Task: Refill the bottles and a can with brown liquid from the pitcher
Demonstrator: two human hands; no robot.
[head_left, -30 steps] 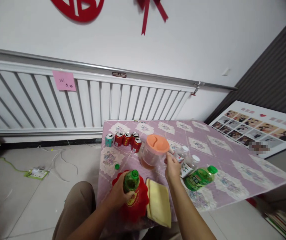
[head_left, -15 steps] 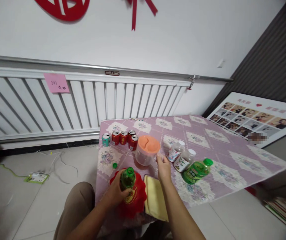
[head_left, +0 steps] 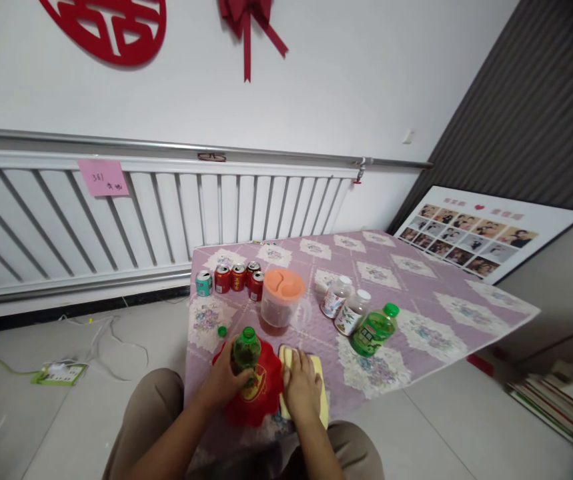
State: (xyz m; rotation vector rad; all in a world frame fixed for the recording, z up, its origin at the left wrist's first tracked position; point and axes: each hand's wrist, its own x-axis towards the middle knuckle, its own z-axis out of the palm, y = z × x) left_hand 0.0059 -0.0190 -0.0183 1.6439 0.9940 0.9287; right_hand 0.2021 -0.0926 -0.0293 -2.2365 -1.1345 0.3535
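Observation:
My left hand (head_left: 222,379) is wrapped round an uncapped green bottle (head_left: 247,348), which stands upright over a red scalloped mat (head_left: 266,400). Its likely match, a small green cap (head_left: 222,331), lies on the tablecloth just behind. My right hand (head_left: 302,385) rests flat, fingers stretched out, on a folded yellow cloth (head_left: 322,400) beside the mat. Beyond both hands stands a clear plastic pitcher (head_left: 275,313) with an orange lid (head_left: 284,287); its handle points right.
Several drink cans (head_left: 237,277) stand at the back left of the table. Right of the pitcher are two white-capped bottles (head_left: 350,316) and a green-capped bottle (head_left: 373,331). A white radiator (head_left: 156,213) runs behind the table. A power strip (head_left: 60,374) lies on the floor.
My right hand has left the pitcher's handle and come down onto the yellow cloth. My left hand still grips the green bottle. The camera view has shifted somewhat.

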